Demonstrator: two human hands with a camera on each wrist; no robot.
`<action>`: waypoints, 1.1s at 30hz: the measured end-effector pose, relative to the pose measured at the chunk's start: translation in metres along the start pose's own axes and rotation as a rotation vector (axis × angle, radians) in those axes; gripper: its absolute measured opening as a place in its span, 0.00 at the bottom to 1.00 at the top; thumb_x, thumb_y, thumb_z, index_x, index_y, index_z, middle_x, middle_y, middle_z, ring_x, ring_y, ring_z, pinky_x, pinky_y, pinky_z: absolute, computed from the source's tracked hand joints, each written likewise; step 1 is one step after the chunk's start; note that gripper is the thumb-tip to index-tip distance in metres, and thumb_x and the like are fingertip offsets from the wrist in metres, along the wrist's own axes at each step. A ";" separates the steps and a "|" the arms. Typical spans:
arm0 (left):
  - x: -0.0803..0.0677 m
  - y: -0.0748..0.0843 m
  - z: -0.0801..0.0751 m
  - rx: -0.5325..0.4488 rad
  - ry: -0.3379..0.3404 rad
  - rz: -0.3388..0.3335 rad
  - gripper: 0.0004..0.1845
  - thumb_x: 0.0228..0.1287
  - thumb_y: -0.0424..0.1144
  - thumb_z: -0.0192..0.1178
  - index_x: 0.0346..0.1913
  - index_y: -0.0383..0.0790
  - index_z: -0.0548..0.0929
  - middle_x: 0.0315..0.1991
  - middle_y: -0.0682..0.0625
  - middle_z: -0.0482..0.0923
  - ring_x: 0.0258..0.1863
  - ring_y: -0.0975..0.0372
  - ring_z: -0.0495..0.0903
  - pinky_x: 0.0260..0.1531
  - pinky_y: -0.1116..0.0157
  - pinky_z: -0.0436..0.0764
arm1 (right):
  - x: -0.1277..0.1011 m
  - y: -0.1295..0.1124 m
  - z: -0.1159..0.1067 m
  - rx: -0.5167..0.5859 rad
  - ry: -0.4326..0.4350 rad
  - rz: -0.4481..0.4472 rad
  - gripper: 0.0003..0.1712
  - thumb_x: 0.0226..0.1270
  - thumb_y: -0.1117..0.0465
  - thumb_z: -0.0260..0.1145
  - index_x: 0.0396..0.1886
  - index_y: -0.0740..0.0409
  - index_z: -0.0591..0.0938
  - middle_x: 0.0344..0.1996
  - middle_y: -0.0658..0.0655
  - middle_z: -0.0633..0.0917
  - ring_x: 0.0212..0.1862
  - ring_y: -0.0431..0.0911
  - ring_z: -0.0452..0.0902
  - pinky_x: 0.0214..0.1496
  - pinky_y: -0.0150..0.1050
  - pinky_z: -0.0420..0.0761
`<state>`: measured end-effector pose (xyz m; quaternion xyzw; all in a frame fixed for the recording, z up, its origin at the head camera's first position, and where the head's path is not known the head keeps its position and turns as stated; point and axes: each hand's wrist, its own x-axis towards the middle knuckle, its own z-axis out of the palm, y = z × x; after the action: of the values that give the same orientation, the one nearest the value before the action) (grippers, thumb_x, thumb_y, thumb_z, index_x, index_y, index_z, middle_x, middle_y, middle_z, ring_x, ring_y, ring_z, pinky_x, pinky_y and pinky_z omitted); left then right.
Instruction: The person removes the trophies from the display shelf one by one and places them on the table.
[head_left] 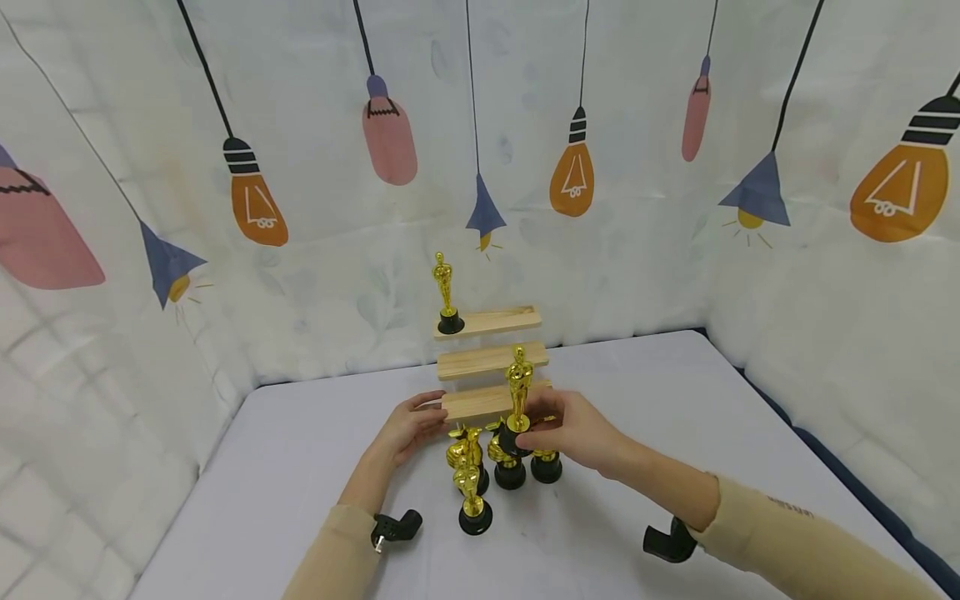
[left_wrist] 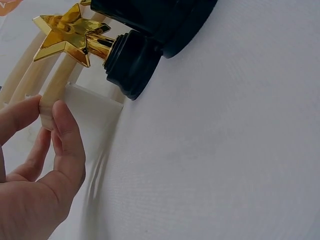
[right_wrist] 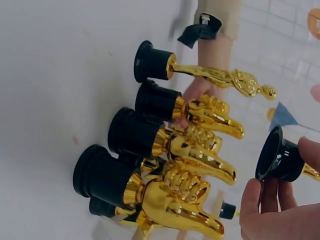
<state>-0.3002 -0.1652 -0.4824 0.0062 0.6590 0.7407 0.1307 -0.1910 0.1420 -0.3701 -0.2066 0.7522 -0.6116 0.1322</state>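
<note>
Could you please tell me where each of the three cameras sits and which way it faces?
Head: worn high, faces forward and down at the stepped wooden shelf; both forearms show.
Left wrist: low by the table, faces the left hand pinching the shelf's end.
Right wrist: faces the right hand, its grip on a trophy.
Shared: the standing trophies.

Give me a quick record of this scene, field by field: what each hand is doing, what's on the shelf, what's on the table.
Left hand: holds the left end of the lowest wooden step
Right hand: grips a gold figure trophy by its black base, lifted off the table
Stepped shelf: three wooden steps, at the back of the table
Top step: one gold figure trophy upright at its left end
Trophy cluster: several gold trophies on black bases, standing in front of the shelf between the hands
Table: covered in white cloth
Backdrop: cloth printed with lamps and bulbs
</note>
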 end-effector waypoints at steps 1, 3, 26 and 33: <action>0.000 0.000 0.000 -0.004 0.005 -0.003 0.31 0.68 0.27 0.64 0.72 0.26 0.68 0.57 0.36 0.77 0.43 0.57 0.85 0.45 0.63 0.86 | -0.001 0.001 0.001 -0.001 0.000 0.002 0.22 0.65 0.65 0.75 0.55 0.68 0.81 0.49 0.60 0.83 0.49 0.54 0.82 0.49 0.38 0.85; 0.000 0.000 0.001 -0.011 0.011 -0.006 0.31 0.68 0.27 0.64 0.72 0.27 0.68 0.57 0.36 0.77 0.43 0.57 0.85 0.44 0.63 0.86 | -0.003 0.002 0.002 -0.003 0.000 0.009 0.21 0.65 0.65 0.75 0.54 0.68 0.81 0.48 0.59 0.83 0.49 0.54 0.82 0.49 0.38 0.85; 0.002 0.000 0.000 -0.020 0.020 -0.023 0.30 0.68 0.27 0.64 0.71 0.29 0.70 0.57 0.36 0.76 0.44 0.57 0.84 0.45 0.62 0.86 | -0.024 0.032 0.024 -0.022 0.002 0.068 0.20 0.60 0.65 0.77 0.50 0.66 0.81 0.46 0.55 0.83 0.47 0.53 0.82 0.45 0.36 0.84; 0.001 -0.001 0.000 -0.022 0.021 -0.023 0.30 0.67 0.27 0.65 0.71 0.30 0.71 0.57 0.37 0.76 0.45 0.56 0.84 0.47 0.61 0.86 | -0.028 0.047 0.033 -0.034 0.018 0.079 0.20 0.59 0.66 0.77 0.49 0.65 0.82 0.44 0.54 0.83 0.44 0.50 0.79 0.45 0.33 0.81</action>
<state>-0.3015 -0.1653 -0.4833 -0.0106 0.6521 0.7465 0.1321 -0.1582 0.1349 -0.4247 -0.1733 0.7713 -0.5948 0.1459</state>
